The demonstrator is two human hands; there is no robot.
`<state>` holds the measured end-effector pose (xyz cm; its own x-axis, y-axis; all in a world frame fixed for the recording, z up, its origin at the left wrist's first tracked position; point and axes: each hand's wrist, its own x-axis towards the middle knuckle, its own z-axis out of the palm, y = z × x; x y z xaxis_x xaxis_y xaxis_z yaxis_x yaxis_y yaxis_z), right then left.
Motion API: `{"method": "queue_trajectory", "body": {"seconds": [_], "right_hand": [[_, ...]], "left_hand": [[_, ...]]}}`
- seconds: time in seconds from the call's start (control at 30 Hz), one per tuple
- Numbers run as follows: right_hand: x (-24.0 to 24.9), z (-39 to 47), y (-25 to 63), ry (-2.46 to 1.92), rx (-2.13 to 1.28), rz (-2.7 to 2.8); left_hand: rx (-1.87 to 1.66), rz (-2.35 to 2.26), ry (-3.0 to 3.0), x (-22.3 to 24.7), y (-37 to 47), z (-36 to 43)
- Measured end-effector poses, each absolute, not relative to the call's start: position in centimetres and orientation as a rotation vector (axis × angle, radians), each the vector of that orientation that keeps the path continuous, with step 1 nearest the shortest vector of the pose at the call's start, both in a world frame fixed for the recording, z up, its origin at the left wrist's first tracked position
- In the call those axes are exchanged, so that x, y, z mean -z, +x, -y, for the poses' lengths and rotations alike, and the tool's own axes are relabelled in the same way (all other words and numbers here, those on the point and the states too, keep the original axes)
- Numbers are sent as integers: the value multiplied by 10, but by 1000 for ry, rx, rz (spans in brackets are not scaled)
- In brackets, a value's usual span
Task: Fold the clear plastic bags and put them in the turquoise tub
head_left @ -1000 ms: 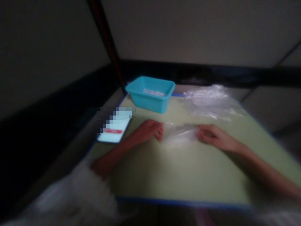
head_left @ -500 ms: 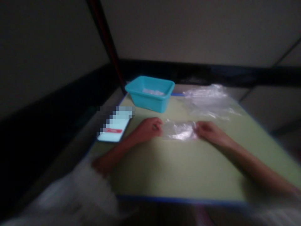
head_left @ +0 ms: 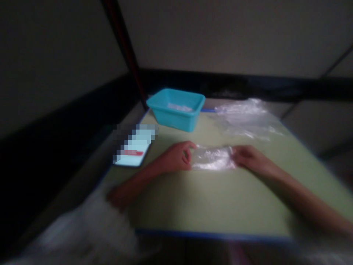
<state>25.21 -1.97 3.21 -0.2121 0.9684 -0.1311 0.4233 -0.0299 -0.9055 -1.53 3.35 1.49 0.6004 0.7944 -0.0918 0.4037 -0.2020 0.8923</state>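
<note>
A clear plastic bag (head_left: pixel 212 158) stretches flat between my two hands over the middle of the table. My left hand (head_left: pixel 180 156) grips its left edge, with the thumb and fingers bent round a gap. At the other end, my right hand (head_left: pixel 246 156) pinches the bag's right edge with closed fingers. The picture is dim and blurred, so fingertip detail is hard to make out.
A turquoise plastic basin (head_left: pixel 176 119) with whitish clear material inside stands at the far left of the table (head_left: pixel 209 206). Several clear plastic bags (head_left: pixel 245 117) lie heaped at the back right. A lit phone (head_left: pixel 132 152) rests by the left edge.
Both hands and the bag have come slightly nearer to me. My left hand's thumb and fingers are spread wider along the bag's left edge.
</note>
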Motion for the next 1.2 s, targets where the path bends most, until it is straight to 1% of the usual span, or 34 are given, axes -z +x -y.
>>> {"method": "queue_trajectory", "body": {"seconds": [0.53, 0.73, 0.87, 0.97, 1.1, 1.2], "right_hand": [[-29, 23, 245, -1578, -1064, 1493], [-13, 19, 248, -1598, -925, 1550], [-12, 19, 252, -1587, -844, 1618], [-16, 20, 255, -1592, -729, 1702], [-21, 22, 256, -1617, -436, 1847], [-23, 27, 254, -1547, -315, 1989]], "left_hand": [[-465, -1040, 1749, -17, -12, -32], [-451, -1028, 1676, -15, -10, -30], [-409, -1046, 1630, -19, -8, -28], [-386, -1046, 1635, -23, -8, -28], [-332, -1000, 1648, -26, -12, -31], [-281, -951, 1637, -26, -16, -33]]}}
